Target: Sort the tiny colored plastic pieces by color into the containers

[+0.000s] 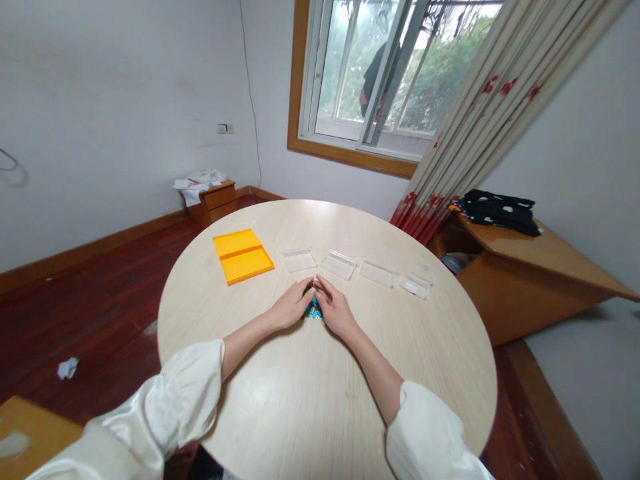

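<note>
On the round table [310,413], my left hand [291,307] and my right hand [336,312] cup a small heap of shiny blue and green pieces [315,310] from both sides. Their fingertips meet at the far side of the heap, and the thumbs lie over it. Fingers curve closed around the pieces, hiding most of them; what kind they are is too small to tell. Just beyond my hands stands a row of several clear plastic trays [339,266]. An orange case [247,263] lies unfolded flat to the left, with two shallow halves.
A small wooden cabinet [220,199] with papers on top stands behind the table at left. At right a tilted wooden cabinet [505,287] carries folded dark cloth [500,210]. A long curtain [465,127] hangs by the window. Crumpled paper [67,368] lies on the floor.
</note>
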`<state>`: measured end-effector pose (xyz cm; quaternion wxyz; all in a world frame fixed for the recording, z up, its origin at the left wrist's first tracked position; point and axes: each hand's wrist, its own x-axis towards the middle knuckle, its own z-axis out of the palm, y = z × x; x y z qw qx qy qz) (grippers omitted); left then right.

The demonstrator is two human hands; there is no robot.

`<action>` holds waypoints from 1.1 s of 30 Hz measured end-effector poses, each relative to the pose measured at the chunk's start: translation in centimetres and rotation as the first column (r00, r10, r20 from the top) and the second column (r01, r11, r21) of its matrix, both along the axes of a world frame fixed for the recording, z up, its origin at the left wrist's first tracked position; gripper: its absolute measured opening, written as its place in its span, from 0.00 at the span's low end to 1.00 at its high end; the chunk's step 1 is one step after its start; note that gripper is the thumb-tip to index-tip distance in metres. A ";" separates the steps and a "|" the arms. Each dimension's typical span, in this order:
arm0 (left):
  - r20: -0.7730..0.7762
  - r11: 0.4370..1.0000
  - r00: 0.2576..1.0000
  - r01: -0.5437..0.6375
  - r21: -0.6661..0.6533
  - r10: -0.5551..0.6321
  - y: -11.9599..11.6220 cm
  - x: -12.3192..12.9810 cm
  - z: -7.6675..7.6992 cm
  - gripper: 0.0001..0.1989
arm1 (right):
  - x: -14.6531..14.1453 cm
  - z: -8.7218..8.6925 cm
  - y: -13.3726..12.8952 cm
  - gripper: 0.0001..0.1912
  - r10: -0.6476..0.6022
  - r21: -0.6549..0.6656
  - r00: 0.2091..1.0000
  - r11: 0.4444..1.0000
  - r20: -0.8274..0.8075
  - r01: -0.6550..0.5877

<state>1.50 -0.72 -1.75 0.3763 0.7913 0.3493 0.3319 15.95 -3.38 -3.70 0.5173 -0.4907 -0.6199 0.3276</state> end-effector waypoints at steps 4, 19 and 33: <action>0.205 0.978 0.972 -0.076 -0.193 0.116 0.8 -0.5 -0.4 0.21 | 0.6 0.6 0.0 0.19 -0.142 0.028 0.988 0.990 0.053 0.141; -0.090 0.995 0.991 -0.093 0.028 0.095 1.7 -1.4 -1.2 0.23 | 1.0 1.2 0.4 0.24 0.069 -0.120 0.750 0.993 0.657 0.013; 0.139 0.936 0.968 0.237 -0.260 -0.207 2.2 -4.3 0.8 0.27 | 2.3 4.9 -2.0 0.20 0.164 -0.135 0.862 0.984 0.479 -0.112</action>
